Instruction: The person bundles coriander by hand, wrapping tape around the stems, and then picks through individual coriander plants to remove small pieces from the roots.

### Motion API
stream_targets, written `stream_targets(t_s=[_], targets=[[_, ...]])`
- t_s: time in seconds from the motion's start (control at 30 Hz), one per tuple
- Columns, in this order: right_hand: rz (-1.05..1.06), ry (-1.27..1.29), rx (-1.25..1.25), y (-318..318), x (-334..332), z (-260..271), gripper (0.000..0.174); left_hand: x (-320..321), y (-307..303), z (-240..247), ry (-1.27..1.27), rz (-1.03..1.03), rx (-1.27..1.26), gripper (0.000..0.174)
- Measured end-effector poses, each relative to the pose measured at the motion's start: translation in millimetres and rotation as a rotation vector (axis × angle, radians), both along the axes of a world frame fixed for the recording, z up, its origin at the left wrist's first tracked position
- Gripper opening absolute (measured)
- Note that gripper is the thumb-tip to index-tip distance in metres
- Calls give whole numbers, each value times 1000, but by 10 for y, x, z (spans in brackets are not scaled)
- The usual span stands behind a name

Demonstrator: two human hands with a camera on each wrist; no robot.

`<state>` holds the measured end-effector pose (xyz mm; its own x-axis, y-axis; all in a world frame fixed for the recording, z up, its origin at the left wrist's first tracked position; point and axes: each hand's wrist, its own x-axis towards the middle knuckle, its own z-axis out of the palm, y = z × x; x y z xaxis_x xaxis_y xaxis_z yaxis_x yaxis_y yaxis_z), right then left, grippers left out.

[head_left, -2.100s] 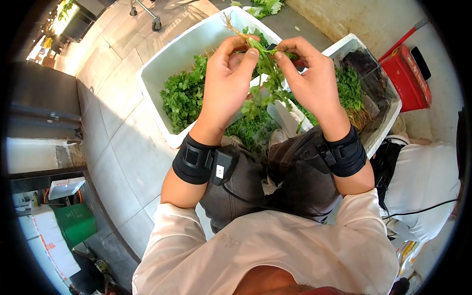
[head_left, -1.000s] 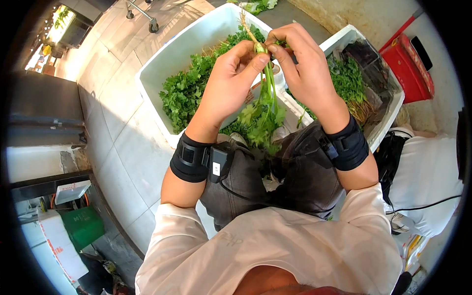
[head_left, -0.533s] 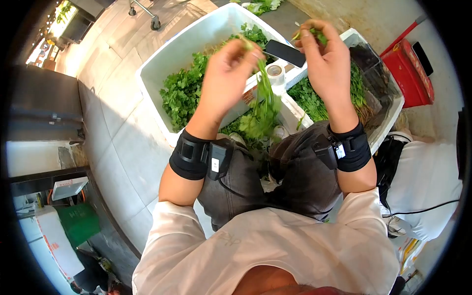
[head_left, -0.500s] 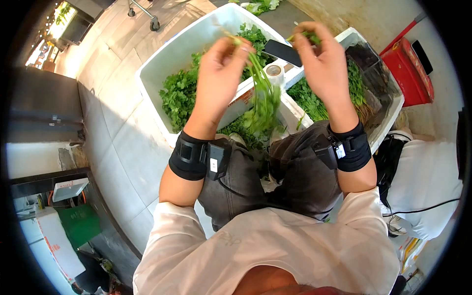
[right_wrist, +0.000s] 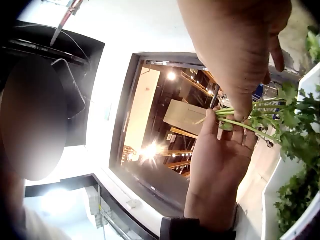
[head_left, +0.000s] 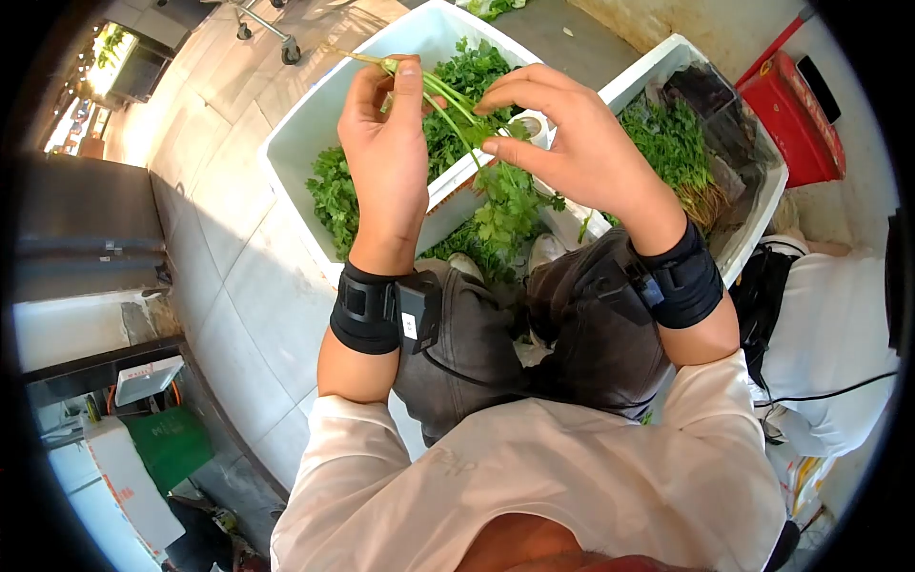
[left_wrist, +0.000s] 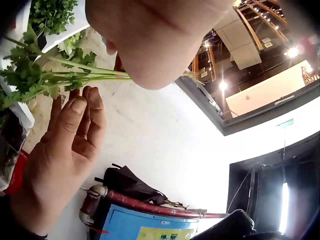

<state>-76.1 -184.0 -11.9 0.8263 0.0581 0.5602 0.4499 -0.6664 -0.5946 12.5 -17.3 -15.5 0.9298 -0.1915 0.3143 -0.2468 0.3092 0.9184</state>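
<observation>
My left hand [head_left: 386, 143] pinches a coriander plant [head_left: 448, 105] near its base, thumb against fingers. Its pale root points up and left, while the stems and leaves slope down to the right over the gap between my knees. Beside the stems is my right hand [head_left: 572, 129], its fingers extended and thumb apart, fingertips right at the leafy part. The left wrist view shows the right hand [left_wrist: 62, 145] just below the stems. In the right wrist view the left hand [right_wrist: 215, 170] grips the stem bases.
A white foam box [head_left: 276, 167] with heaped greens stands ahead, and a second white box [head_left: 762, 224] holds more bunches at right. A tape roll [head_left: 536, 126] is partly hidden behind the right hand. A red dustpan [head_left: 789, 124] leans by the wall; a person in white [head_left: 820, 353] sits close right.
The right hand pulled away with some leafy bits, then came back to the stems without them in sight. The left hand moved left, tilting the plant so its root points left.
</observation>
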Motion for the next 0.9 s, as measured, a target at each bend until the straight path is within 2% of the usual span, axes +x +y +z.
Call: stream_targets(t_s=[0.13,0.2,0.3,0.43,0.5,0.67,0.8,0.9], targets=[[-8,41,-37,27,-4,17,34,-20,-31,-1,23,-76,-36,24],[-27,180,75,29,5,6,35,-19,-32,-1,40,-86,-32,24],[-28,196,126,21,27,-39,40,-11,-38,-19,60,-112,-51,26],[-4,33,93,115,11,-4,44,-8,-30,-22,65,-181,-48,27],[8,55,166,145,21,-24,43,-17,-35,-14,58,-189,-44,26],[-80,131,114,82,36,-83,33,-87,-75,43,64,-208,-12,29],[-114,225,164,22,30,-63,28,-39,-34,38,93,-198,131,31],[-101,193,154,0,67,-104,28,15,5,-1,66,-219,140,29]])
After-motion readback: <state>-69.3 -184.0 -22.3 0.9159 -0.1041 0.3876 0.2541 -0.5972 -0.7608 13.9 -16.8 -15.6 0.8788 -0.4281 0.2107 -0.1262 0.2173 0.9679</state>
